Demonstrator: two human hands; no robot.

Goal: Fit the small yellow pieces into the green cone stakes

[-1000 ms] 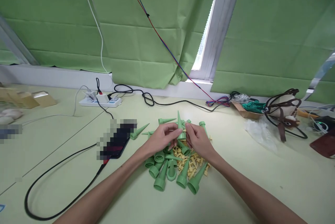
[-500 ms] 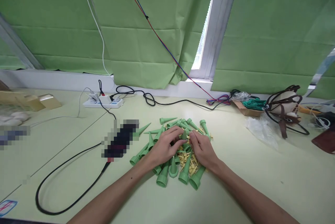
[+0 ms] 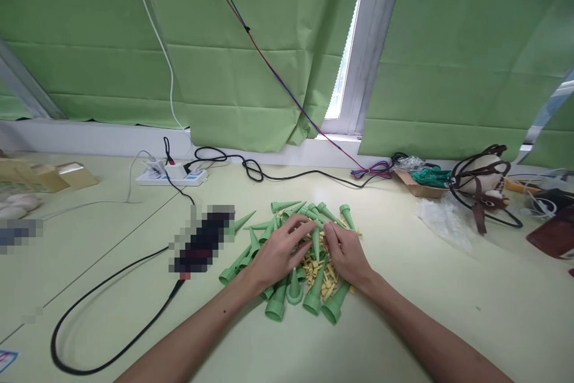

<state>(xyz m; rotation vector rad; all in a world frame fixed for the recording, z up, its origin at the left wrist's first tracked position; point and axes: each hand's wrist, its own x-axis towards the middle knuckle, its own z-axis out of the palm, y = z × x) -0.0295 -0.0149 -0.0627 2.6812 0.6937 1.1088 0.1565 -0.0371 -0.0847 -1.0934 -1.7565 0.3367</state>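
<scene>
A heap of hollow green plastic cones (image 3: 315, 296) and small yellow plastic pieces (image 3: 329, 280) lies on the table under my hands. My left hand (image 3: 282, 248) is curled over the heap, thumb and fingers closed on one green cone (image 3: 316, 244) whose narrow end points down. Just right of that cone, my right hand (image 3: 347, 254) is closed, thumb against bent fingers. Whatever it pinches is hidden. Nearest me, several cones lie with their wide round mouths towards me, and one short cone (image 3: 294, 288) stands tip up.
Left of the heap lies a blurred dark device (image 3: 204, 242) with a looping black cable (image 3: 56, 335). A white power strip (image 3: 173, 177) is at the back left. Back right are a cardboard box (image 3: 419, 186), clear plastic bag (image 3: 443, 221) and strapped bag (image 3: 482, 183). Green curtains (image 3: 251, 84) hang behind.
The green cone between my hands has turned from tip up to tip down. Both hands stay over the heap, and the view has shifted slightly.
</scene>
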